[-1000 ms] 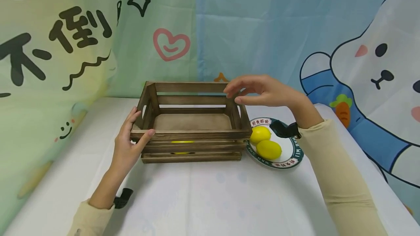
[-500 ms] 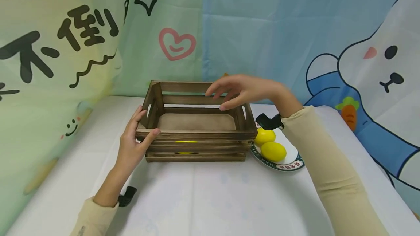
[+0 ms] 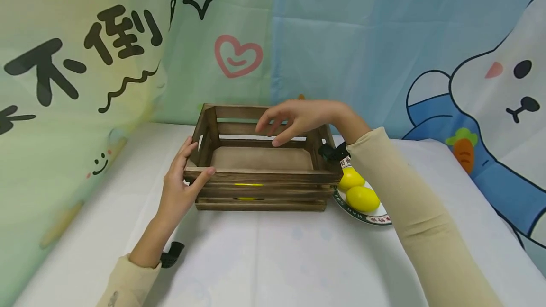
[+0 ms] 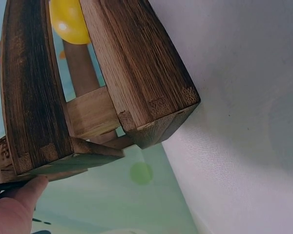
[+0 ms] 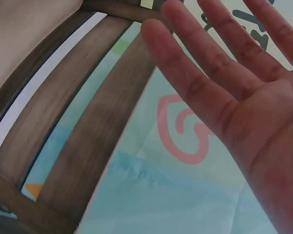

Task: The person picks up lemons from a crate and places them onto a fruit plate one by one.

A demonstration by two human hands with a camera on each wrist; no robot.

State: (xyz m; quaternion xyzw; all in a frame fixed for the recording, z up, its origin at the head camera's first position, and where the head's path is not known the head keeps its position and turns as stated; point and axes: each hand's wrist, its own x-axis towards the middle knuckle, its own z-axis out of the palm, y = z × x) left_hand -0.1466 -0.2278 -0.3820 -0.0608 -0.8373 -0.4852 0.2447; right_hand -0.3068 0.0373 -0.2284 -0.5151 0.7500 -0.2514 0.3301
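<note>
A brown slatted wooden crate (image 3: 264,177) stands on the white tabletop. My left hand (image 3: 179,188) holds its left front corner, fingers along the end wall and thumb over the front rim. Over the crate's back right part hovers my right hand (image 3: 298,116), fingers loosely bent and spread, touching nothing I can see; its bare palm shows in the right wrist view. Two lemons (image 3: 362,199) lie on a plate (image 3: 375,220) right of the crate. Through the front slats shows a yellow, rounded lemon-like thing (image 4: 71,22), mostly hidden.
The plate is white with a dark green lettered rim, partly covered by my right sleeve (image 3: 418,203). A printed cloth backdrop (image 3: 332,27) hangs close behind the crate. White tabletop (image 3: 273,259) stretches in front.
My right hand has moved left, from the crate's right end to above its inside. My left hand keeps its hold on the crate. The whole head view has shifted slightly.
</note>
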